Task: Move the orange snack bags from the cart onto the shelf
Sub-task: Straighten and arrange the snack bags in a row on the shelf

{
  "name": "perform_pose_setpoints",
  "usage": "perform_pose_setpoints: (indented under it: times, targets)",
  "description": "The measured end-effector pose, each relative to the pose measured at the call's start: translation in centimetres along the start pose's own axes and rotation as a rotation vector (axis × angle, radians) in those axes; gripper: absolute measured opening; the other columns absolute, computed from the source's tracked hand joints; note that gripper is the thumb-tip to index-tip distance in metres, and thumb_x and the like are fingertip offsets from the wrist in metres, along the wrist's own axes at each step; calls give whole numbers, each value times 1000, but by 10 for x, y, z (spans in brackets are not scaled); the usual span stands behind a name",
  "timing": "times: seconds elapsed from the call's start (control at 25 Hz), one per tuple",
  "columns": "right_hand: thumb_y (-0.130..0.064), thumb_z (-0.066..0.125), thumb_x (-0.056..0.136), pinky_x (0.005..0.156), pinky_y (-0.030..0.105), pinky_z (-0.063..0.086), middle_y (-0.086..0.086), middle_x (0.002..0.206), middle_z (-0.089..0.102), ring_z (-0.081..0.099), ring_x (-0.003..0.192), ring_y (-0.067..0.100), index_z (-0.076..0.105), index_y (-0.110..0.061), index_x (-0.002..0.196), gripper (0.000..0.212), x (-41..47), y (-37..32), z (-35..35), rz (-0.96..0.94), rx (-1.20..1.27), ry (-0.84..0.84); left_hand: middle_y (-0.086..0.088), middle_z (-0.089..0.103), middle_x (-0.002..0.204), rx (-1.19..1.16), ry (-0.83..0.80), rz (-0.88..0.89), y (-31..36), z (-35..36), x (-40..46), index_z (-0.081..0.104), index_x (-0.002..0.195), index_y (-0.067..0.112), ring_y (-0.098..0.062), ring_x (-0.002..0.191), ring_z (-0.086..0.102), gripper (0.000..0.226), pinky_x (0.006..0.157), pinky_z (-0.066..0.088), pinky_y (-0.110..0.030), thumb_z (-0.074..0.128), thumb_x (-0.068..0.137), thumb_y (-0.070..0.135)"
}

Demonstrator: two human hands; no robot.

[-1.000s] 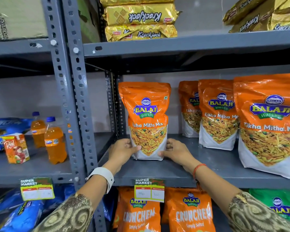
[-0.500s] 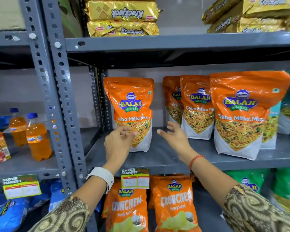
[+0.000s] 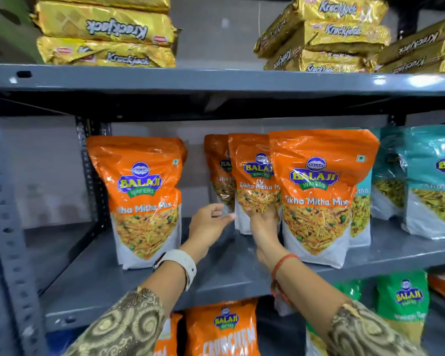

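Observation:
Several orange Tikha Mitha Mix snack bags stand upright on the grey middle shelf. One bag stands alone at the left. A row of three stands further right: a rear bag, a middle bag and a large front bag. My right hand grips the lower front of the middle bag. My left hand hovers open just left of that bag, fingers pointing at its edge. The cart is out of view.
Teal snack bags stand at the right on the same shelf. Gold Krackjack packs fill the shelf above. Orange Crunchem bags and green bags sit below. A perforated grey upright runs down the left.
Both hands left the lone left bag and moved right to the row of three. My right hand now holds the middle bag's base. The view shifted right and closer.

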State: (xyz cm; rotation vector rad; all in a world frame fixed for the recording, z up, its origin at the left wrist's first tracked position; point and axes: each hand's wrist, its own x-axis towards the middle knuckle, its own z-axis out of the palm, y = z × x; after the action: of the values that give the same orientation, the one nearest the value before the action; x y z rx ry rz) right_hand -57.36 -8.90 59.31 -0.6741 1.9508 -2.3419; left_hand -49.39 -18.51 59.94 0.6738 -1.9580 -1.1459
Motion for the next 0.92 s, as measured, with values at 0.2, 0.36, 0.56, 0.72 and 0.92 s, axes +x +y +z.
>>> perform_pose_setpoints:
  times: [0.2, 0.36, 0.56, 0.72, 0.92]
  targets:
    - [-17, 50, 95, 120, 48, 24, 14, 162, 26, 26, 147, 34, 24, -12, 154, 64, 30, 16, 13, 83, 36, 160, -17, 58, 138, -104, -68, -145, -19, 39, 51, 51, 135, 10, -34, 126, 55, 61, 108, 44, -49, 73, 83, 35]
    - [-18, 42, 101, 113, 38, 33, 11, 151, 46, 43, 138, 32, 44, -7, 144, 45, 54, 23, 12, 190, 188, 201, -11, 63, 127, -185, -223, -130, -32, 59, 80, 60, 117, 13, -28, 119, 59, 39, 99, 49, -43, 71, 86, 32]
    - [-8, 42, 96, 107, 40, 40, 8, 132, 52, 51, 124, 30, 45, -3, 142, 46, 63, 32, 10, 296, 248, 171, -11, 65, 117, -240, -189, -125, -40, 73, 92, 58, 96, 23, -27, 109, 61, 20, 90, 51, -40, 73, 84, 26]
    - [-4, 47, 93, 114, 44, 38, 7, 150, 48, 47, 135, 30, 41, -14, 146, 55, 58, 32, 10, 174, 209, 121, -2, 66, 97, -280, -83, -140, -48, 67, 90, 59, 90, 27, -26, 97, 65, 18, 91, 56, -45, 75, 82, 27]
    - [-16, 58, 91, 109, 48, 44, 8, 143, 49, 48, 133, 28, 47, -20, 142, 53, 58, 36, 22, 113, 26, -58, 3, 67, 84, -326, 82, -130, -52, 35, 85, 61, 84, 28, -22, 89, 66, 14, 85, 54, -42, 74, 83, 23]
